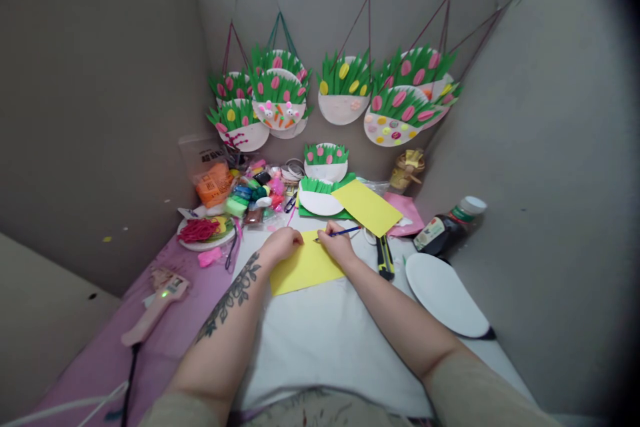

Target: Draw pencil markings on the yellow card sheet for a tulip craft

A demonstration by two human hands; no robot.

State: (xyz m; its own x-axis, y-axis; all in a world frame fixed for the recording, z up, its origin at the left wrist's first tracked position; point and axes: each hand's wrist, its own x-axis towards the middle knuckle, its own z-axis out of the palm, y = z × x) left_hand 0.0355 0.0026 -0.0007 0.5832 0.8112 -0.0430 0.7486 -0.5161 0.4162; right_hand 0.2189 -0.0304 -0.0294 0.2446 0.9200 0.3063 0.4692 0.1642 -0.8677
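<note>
My right hand (pixel 338 245) is closed round a blue pen (pixel 345 232) whose tip rests on a yellow paper sheet (pixel 305 270) lying on the white surface (pixel 325 333). My left hand (pixel 283 243), fingers curled into a loose fist, presses down on the sheet's far left edge. A second yellow sheet (pixel 367 207) lies just beyond, tilted over a green paper-plate craft (pixel 320 199).
A yellow and black utility knife (pixel 384 257) and a white paper plate (pixel 445 293) lie to the right, beside a dark bottle (pixel 447 227). A pink glue gun (pixel 155 307), a plate of red yarn (pixel 203 232) and clay packets (pixel 250 193) sit left. Several tulip basket crafts (pixel 345 90) hang on the grey wall.
</note>
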